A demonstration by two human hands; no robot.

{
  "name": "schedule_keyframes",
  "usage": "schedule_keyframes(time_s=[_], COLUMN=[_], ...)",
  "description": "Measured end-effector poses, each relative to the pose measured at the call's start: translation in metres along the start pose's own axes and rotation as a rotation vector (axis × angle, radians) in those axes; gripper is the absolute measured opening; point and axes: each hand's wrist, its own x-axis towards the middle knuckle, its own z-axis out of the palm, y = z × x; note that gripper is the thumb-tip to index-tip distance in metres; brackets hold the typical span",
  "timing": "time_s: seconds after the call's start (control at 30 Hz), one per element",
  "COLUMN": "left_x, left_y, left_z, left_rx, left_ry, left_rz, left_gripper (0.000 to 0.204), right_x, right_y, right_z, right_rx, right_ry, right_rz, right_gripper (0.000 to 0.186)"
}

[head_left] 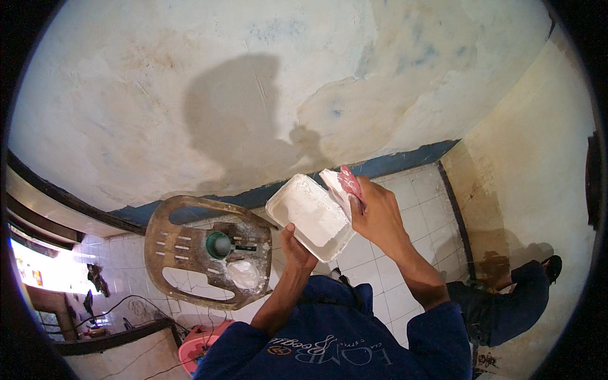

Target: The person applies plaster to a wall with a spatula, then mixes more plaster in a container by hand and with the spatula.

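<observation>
My left hand [296,248] grips the near edge of a white foam tray [310,215], holding it up and tilted in front of me. My right hand [379,214] holds a thin white and pink piece [342,183], perhaps a wrapper or scraper, against the tray's right rim. The tray's inside looks white and coated. Both forearms come up from dark blue sleeves at the bottom of the view.
A worn brown plastic chair [166,240] stands below left, with a green cup [218,244] and a white bag [244,274] on its seat. White floor tiles [418,202], a stained wall [253,95], a pink tub [199,348] and dark clothes [519,297] surround me.
</observation>
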Motion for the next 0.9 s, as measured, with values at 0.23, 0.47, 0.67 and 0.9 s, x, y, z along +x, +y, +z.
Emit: schedule_keyframes(time_s=[0.23, 0.47, 0.67, 0.9], left_x=[0.0, 0.001, 0.004, 0.004], left_y=[0.0, -0.004, -0.005, -0.007], left_z=[0.0, -0.001, -0.011, -0.014], left_rx=[0.006, 0.013, -0.007, 0.023], left_ry=[0.022, 0.006, 0.015, -0.036], left_rz=[-0.032, -0.031, -0.028, 0.0], left_gripper=[0.082, 0.084, 0.085, 0.083], right_x=[0.011, 0.016, 0.023, 0.021], right_y=[-0.004, -0.002, -0.009, -0.011], right_z=[0.011, 0.031, 0.016, 0.028], right_rx=[-0.066, -0.127, 0.022, -0.223], right_ry=[-0.119, -0.239, -0.239, -0.252], right_rz=[-0.084, -0.11, -0.095, -0.074], right_gripper=[0.02, 0.021, 0.022, 0.023])
